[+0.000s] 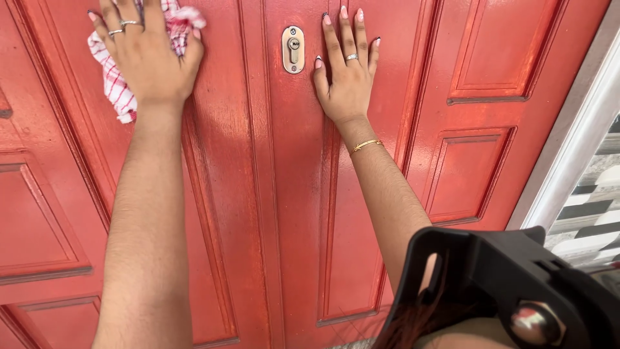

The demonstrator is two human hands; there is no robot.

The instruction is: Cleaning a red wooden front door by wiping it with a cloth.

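Observation:
A red panelled double door (271,194) fills the head view. My left hand (148,55) presses a red-and-white checked cloth (115,84) flat against the left leaf, near the top. The cloth sticks out from under the palm on both sides. My right hand (349,64) lies flat on the right leaf with its fingers spread, holding nothing. It rests just right of a brass keyhole plate (293,49). Rings sit on both hands and a thin gold bracelet (366,145) circles the right wrist.
A white door frame (575,142) runs down the right edge, with grey-and-white tiled wall (597,213) beyond it. A black piece of head-worn gear (510,284) blocks the lower right corner.

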